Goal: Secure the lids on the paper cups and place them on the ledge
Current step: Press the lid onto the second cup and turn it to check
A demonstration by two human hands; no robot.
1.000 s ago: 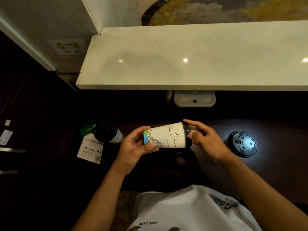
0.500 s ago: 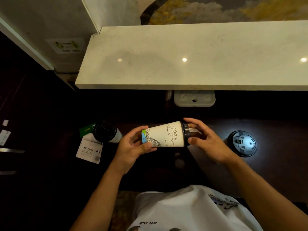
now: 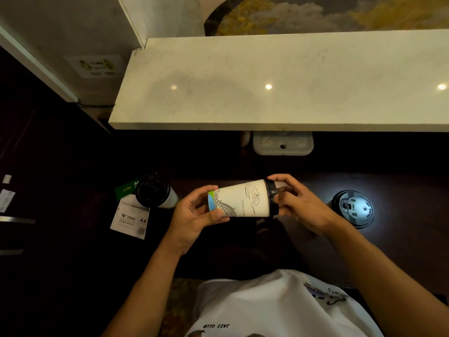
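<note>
Dark counter below, pale stone ledge above: your two work surfaces.

Your dark wooden counter [image 3: 401, 188] carries two upright lidded cups: one at left [image 3: 155, 193], black lid on, standing on or against a white A4 paper packet [image 3: 130, 218] with a green card [image 3: 126, 188] beside it; one at right [image 3: 353, 209], its black lid catching a bright reflection. A white moulded tray-like item [image 3: 283, 143] sits at the counter's back edge, partly under the ledge overhang, with a small brown object [image 3: 246, 138] just to its left, too dim to identify. The pale stone ledge [image 3: 243, 93] shows only ceiling-light reflections on its top.
</note>
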